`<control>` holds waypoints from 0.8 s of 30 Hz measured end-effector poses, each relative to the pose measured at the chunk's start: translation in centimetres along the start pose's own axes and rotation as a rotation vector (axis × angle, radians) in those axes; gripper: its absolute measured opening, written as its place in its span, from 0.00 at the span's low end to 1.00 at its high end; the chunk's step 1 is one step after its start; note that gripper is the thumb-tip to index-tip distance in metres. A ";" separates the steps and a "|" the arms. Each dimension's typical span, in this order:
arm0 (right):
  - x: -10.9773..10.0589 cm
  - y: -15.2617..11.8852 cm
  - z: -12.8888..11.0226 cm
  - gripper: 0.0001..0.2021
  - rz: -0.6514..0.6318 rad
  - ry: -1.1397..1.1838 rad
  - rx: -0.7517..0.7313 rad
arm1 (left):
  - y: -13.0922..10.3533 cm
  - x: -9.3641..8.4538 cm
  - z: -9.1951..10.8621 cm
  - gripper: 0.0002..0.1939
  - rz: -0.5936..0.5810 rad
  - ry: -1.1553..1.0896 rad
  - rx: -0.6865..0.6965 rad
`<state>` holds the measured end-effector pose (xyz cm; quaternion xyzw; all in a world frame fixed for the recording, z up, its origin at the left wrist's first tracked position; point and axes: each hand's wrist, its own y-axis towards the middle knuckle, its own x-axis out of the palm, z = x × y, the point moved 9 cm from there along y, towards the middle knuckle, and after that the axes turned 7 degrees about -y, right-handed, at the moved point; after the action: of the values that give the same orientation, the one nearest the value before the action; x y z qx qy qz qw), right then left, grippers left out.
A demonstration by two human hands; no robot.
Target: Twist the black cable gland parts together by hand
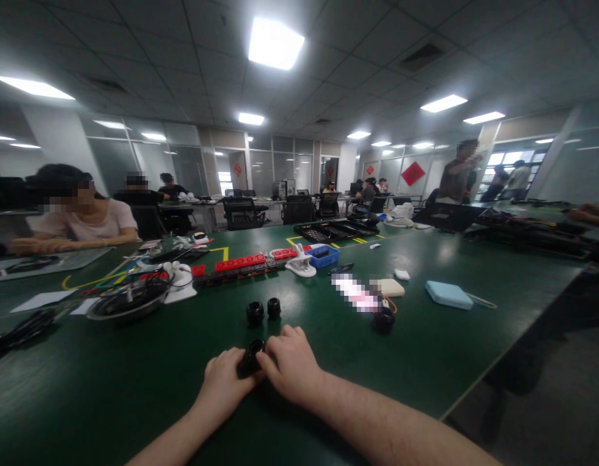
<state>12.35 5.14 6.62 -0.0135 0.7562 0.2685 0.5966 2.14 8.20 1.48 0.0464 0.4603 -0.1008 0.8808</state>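
A black ring-shaped part (251, 358) is held between my two hands, low over the green table (338, 362). My left hand (226, 382) wraps round its left side with the fingers closed. From the right, my right hand (290, 364) grips it, fingers bent and thumb against its edge. Just beyond my hands stand two similar black parts, a larger one (255, 313) and a smaller one (273, 308). Another black round part (383, 320) lies to the right, by a phone (355, 292) with a blurred screen.
A metal bowl of cables (129, 304) stands at left. Further back are red power strips (240, 262), a blue bin (323, 257) and a black tray (333, 230). A light-blue case (448, 294) lies right. A person (86, 207) sits at the left.
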 end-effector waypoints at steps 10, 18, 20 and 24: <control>-0.2 0.0 0.1 0.12 0.007 -0.040 0.010 | 0.3 0.2 -0.2 0.13 0.023 0.046 0.013; -0.5 -0.4 -0.6 0.15 0.023 -0.100 0.012 | 0.0 0.0 0.0 0.12 0.018 0.040 0.004; -0.4 -0.4 -0.8 0.16 0.006 -0.109 0.016 | 0.0 0.0 0.0 0.11 0.009 0.044 0.003; -0.1 -0.5 -1.0 0.17 -0.025 -0.087 0.019 | 0.1 0.0 0.0 0.10 0.011 0.064 0.010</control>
<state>11.68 4.29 6.68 -0.0055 0.7317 0.2544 0.6324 2.11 8.26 1.50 0.0567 0.4875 -0.0968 0.8659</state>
